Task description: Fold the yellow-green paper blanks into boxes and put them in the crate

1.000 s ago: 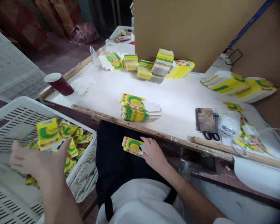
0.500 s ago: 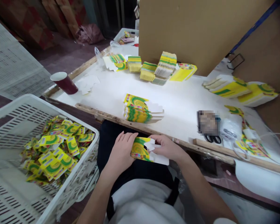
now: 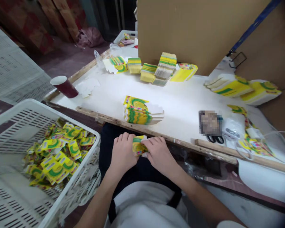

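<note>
Over my lap, both hands close on one small yellow-and-green carton. My left hand grips its left side and my right hand pinches its right end, fingers curled; most of the carton is hidden between them. Just beyond, on the white table near its wooden front edge, lies a stack of flat yellow-green carton blanks. To my left a white slotted crate holds several folded cartons.
A dark red cup stands at the table's left corner. More stacks of blanks line the back by a big cardboard box; others lie at right. Scissors and cables sit at the right front.
My left hand came back from the crate, where it dropped a carton, and joined my right hand. The flat blank in my right hand has been folded into a compact shape.
</note>
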The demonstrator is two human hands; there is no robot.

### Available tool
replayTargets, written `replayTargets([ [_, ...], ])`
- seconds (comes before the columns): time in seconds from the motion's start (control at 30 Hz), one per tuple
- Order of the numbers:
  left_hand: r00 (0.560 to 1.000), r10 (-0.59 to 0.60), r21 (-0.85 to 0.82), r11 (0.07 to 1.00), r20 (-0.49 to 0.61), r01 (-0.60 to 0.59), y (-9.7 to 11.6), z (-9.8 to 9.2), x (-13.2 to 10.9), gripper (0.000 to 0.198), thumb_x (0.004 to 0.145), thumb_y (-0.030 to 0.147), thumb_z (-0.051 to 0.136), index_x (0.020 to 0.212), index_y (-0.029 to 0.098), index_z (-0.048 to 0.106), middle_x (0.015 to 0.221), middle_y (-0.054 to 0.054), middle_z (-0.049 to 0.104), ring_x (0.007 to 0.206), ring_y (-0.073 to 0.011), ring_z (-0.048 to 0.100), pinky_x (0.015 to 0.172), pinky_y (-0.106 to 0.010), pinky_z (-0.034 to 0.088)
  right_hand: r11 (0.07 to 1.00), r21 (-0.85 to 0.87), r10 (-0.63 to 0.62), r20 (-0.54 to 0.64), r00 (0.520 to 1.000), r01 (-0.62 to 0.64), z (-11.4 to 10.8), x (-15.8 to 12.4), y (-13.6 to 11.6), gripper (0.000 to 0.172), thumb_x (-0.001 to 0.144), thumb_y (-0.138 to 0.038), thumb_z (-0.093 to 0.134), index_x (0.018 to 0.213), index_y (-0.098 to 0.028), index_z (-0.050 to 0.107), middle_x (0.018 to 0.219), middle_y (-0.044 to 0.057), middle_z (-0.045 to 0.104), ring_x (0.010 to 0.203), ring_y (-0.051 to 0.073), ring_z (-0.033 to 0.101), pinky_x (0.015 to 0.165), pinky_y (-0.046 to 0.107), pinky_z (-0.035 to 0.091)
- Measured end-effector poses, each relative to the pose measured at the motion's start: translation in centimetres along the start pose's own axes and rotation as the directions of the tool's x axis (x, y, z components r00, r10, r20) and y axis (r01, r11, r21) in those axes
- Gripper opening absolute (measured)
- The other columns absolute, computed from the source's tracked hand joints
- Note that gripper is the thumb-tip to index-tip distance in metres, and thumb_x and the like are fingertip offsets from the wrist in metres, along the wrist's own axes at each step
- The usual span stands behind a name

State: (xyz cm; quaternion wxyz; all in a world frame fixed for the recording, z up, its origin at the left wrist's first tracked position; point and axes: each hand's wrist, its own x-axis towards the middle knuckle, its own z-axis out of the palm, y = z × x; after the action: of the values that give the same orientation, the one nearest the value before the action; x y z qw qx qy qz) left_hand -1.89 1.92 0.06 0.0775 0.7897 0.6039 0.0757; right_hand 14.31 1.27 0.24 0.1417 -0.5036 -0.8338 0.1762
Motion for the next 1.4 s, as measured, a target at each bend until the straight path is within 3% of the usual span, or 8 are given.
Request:
replayTargets([
  [0.33,0.989,0.098,-0.053,0.994,0.111,-0.092,0.4,0.6,0.7,0.034,0.066,0.016,0.057,0.100,0.018,0.056,0.091,-0.008,0.060,0.089,-0.0280,0.055,0.078,-0.039,0.041,0.888,0.453,0.089,0.002,0.996,-0.080,0.6,0.4,-0.2,0.039,0.067,0.003,0.051,0.099,-0.020,0.048,0.097,0.004,0.059,0.089,0.018,0.056,0.075,0.030,0.046],
  [0.6,0.957,0.072,-0.265,0.964,0.280,0.004,-0.1,1.4,0.6,0.024,0.084,0.019,0.045,0.103,0.021,0.060,0.094,-0.007,0.070,0.087,-0.0239,0.066,0.074,-0.033,0.048,0.982,0.050,-0.173,-0.172,0.970,0.184,0.8,0.8,0.7,0.018,0.085,-0.008,0.049,0.087,-0.019,0.063,0.079,0.003,0.067,0.079,0.017,0.057,0.084,0.037,0.041],
  [0.83,0.934,0.268,-0.772,0.635,0.237,0.014,-1.0,1.8,0.2,0.046,0.071,0.024,0.064,0.113,0.019,0.046,0.111,-0.007,0.061,0.099,-0.0202,0.060,0.084,-0.032,0.047,0.888,-0.027,-0.456,-0.180,0.872,0.459,0.0,1.2,0.5,0.030,0.093,-0.012,0.040,0.078,-0.024,0.063,0.070,-0.005,0.066,0.093,0.012,0.059,0.110,0.040,0.021],
  [0.93,0.973,0.046,-0.684,0.719,0.224,0.123,-0.8,1.7,0.1,0.036,0.068,0.022,0.063,0.099,0.020,0.045,0.093,-0.004,0.062,0.084,-0.0211,0.062,0.072,-0.032,0.048,0.930,0.025,-0.348,-0.263,0.900,0.367,-0.3,1.0,0.7,0.023,0.090,-0.015,0.046,0.101,-0.027,0.062,0.095,0.000,0.067,0.113,0.018,0.052,0.112,0.047,0.014],
  [1.03,0.984,-0.104,-0.562,0.810,0.145,0.169,-0.5,1.3,0.2,0.031,0.069,0.024,0.061,0.094,0.021,0.043,0.086,-0.002,0.060,0.078,-0.0225,0.061,0.066,-0.031,0.046,0.958,0.264,0.025,-0.462,0.886,0.110,-0.4,1.0,1.3,0.051,0.080,-0.029,0.061,0.128,-0.022,0.045,0.126,0.011,0.052,0.122,0.027,0.043,0.107,0.050,0.025],
  [1.13,0.993,-0.095,-0.544,0.831,0.063,0.114,-0.1,1.1,0.3,0.034,0.071,0.026,0.060,0.099,0.021,0.042,0.091,-0.003,0.060,0.082,-0.0223,0.061,0.069,-0.031,0.046,0.768,0.639,0.319,-0.349,0.881,-0.025,-0.1,1.1,1.8,0.038,0.083,-0.030,0.055,0.119,-0.020,0.048,0.108,0.008,0.059,0.099,0.023,0.057,0.086,0.039,0.047],
  [1.27,0.996,-0.094,-0.551,0.831,0.002,0.080,0.3,1.0,0.0,0.045,0.070,0.035,0.065,0.106,0.021,0.042,0.097,-0.005,0.061,0.087,-0.0228,0.061,0.073,-0.032,0.047,0.404,0.911,0.332,-0.063,0.941,-0.082,0.5,1.5,2.0,0.008,0.079,-0.026,0.058,0.083,-0.020,0.055,0.071,-0.002,0.057,0.065,0.013,0.055,0.061,0.025,0.048],
  [1.4,0.992,-0.111,-0.596,0.801,-0.063,0.052,0.8,0.9,-0.3,0.048,0.070,0.041,0.066,0.106,0.021,0.041,0.094,-0.004,0.060,0.084,-0.0202,0.062,0.072,-0.031,0.048,0.011,0.984,0.361,0.162,0.918,-0.178,2.1,1.4,1.8,0.022,0.065,-0.031,0.072,0.076,-0.019,0.058,0.067,-0.003,0.058,0.058,0.011,0.052,0.056,0.024,0.045],
])
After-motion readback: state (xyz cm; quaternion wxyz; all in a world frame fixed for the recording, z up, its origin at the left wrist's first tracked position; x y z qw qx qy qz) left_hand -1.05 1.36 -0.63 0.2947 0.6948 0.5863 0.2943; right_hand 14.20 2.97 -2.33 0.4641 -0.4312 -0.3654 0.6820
